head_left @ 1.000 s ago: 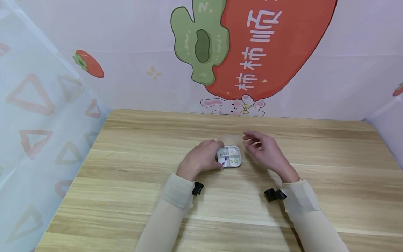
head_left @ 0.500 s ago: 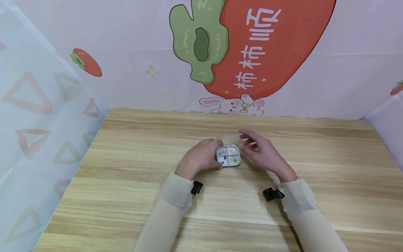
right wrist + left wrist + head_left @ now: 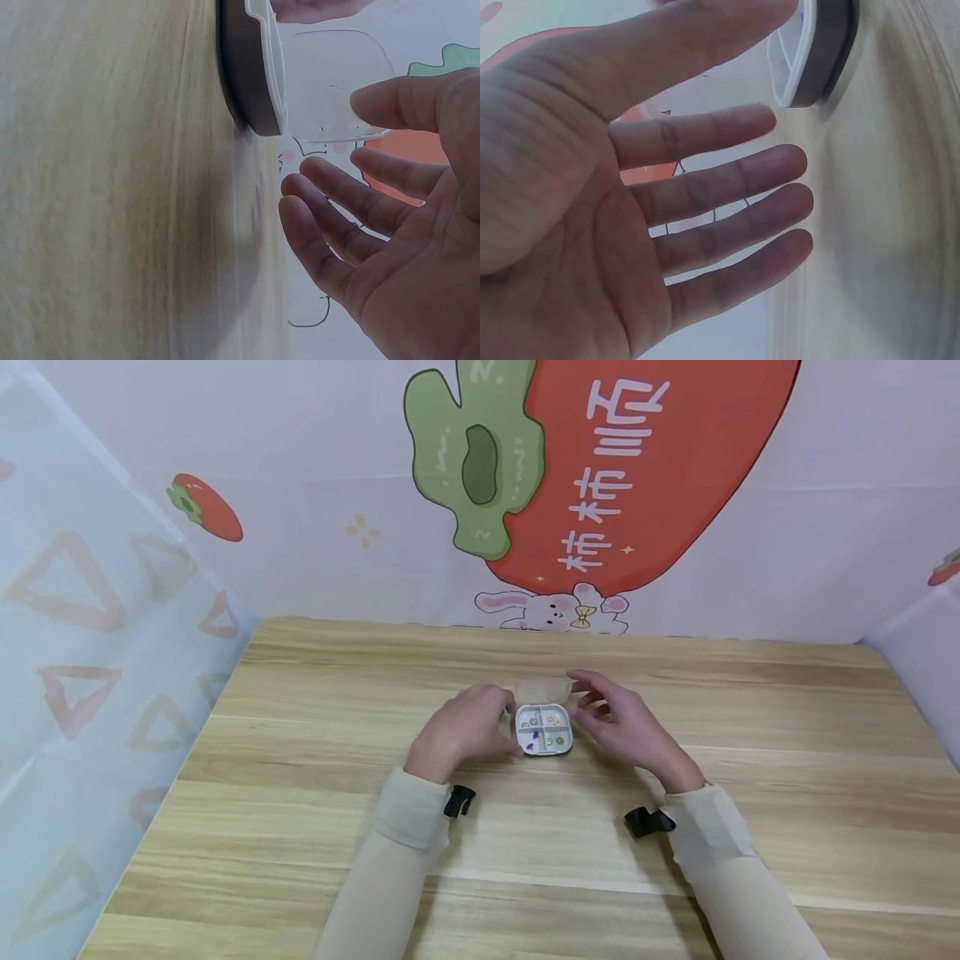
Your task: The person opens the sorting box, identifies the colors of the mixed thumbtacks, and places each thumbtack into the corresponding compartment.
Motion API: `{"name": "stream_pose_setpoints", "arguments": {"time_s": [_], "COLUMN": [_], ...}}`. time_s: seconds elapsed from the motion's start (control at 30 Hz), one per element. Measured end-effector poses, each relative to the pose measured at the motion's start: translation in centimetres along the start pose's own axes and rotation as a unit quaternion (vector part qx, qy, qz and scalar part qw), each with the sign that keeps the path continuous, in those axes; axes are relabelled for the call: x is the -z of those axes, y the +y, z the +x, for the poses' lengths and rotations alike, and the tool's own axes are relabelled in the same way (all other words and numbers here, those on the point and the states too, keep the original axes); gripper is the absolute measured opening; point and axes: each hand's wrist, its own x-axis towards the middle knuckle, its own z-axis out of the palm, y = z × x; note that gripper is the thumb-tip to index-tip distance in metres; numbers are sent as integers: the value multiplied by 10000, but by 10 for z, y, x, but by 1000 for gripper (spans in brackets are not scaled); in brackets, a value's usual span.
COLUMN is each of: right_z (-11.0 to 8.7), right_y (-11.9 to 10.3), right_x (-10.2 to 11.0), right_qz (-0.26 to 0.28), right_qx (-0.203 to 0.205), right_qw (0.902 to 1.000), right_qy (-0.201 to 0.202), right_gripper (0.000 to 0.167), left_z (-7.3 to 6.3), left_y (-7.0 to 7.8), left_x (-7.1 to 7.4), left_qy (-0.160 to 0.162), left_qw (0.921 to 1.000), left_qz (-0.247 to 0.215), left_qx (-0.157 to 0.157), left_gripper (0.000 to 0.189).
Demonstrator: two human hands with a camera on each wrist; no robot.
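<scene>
A small white case (image 3: 543,729) with four-way dividers lies on the table, its clear lid (image 3: 337,82) raised at the back. Small stud-like pieces, purple, green, orange and grey, sit in its compartments; they are too tiny to name surely. My left hand (image 3: 467,727) is at the case's left side, fingers extended and apart from it, with the thumb tip close to the near left corner. To the right, my right hand (image 3: 622,718) hovers beside the case and lid with fingers loosely bent and nothing in them. The left wrist view shows the left palm (image 3: 562,225) bare.
The wooden table (image 3: 300,827) ends at a printed cloth backdrop (image 3: 315,527) behind and cloth at both sides. A black strap piece (image 3: 460,801) is on the left wrist, another black piece (image 3: 649,822) on the right.
My left hand has let go of the case and drawn slightly left, uncovering its left edge. My right hand has come a little closer to the case's right side, then stayed there.
</scene>
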Motion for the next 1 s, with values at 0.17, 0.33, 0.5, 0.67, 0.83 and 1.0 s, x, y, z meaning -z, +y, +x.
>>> {"name": "stream_pose_setpoints", "arguments": {"time_s": [0.17,0.33,0.5,0.67,0.83,1.0], "right_z": [0,-1,-1,-1,-1,-2], "right_y": [2,3,4,3,1,1], "right_x": [1,3,4,5,5,5], "right_qz": [36,102,195,310,294,320], "right_qx": [52,20,69,157,135,93], "right_qw": [10000,9998,9992,9984,9985,9986], "right_qy": [-39,-169,-352,-455,-450,-400], "right_gripper": [55,63,68,66,60,55], "left_z": [3,6,7,7,7,8], "left_y": [1,3,4,4,4,5], "left_x": [-3,-9,-12,-14,-14,-14], "left_qy": [28,61,149,220,235,252], "left_qw": [9996,9987,9977,9970,9968,9967], "left_qz": [269,496,651,731,752,757], "left_qx": [24,10,106,134,162,144], "left_gripper": [48,42,43,45,45,46]}}
